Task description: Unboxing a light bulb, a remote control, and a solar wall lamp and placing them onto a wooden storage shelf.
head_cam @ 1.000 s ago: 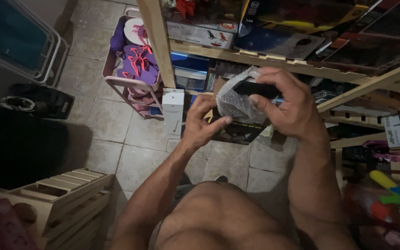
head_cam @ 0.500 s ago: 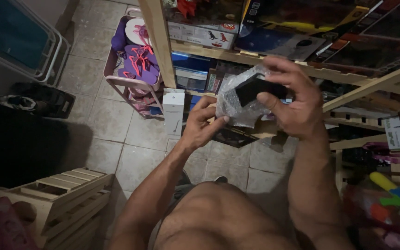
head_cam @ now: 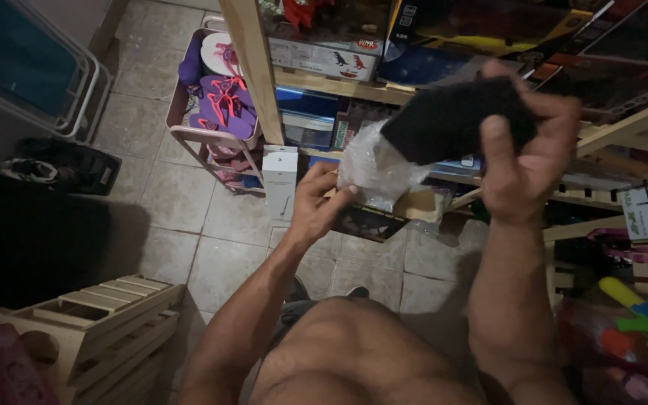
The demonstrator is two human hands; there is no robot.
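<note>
Head view, only view. Right hand (head_cam: 523, 161) raised, fingers (head_cam: 556, 105) and thumb clenched around a black block (head_cam: 451, 120); the block sits between thumb and fingertips, its free end sticking out to the left of them. Blurred; surface detail cannot be told.

Left hand (head_cam: 316, 206) lower, thumb and fingertips pinched on the lower edge of a clear wrap (head_cam: 376, 169). The wrap runs up and to the right from those fingers and touches the block's free end. Whether that end is inside the wrap, cannot tell. Hands well apart, joined only by wrap and block.

Just left of the left fingers, farther back: upright white box (head_cam: 280, 180) on the tile floor (head_cam: 174, 202). Beyond it, a pink rack (head_cam: 211, 142) with purple sandals (head_cam: 223, 101). Behind both hands, a wooden shelf (head_cam: 253, 67) packed with boxes. Under the wrap, a dark flat box (head_cam: 369, 223) on the floor.

Far below and left of the left fingers: wooden crate (head_cam: 99, 315). Below and right of the right fingers: coloured toys (head_cam: 631, 307), blurred.
</note>
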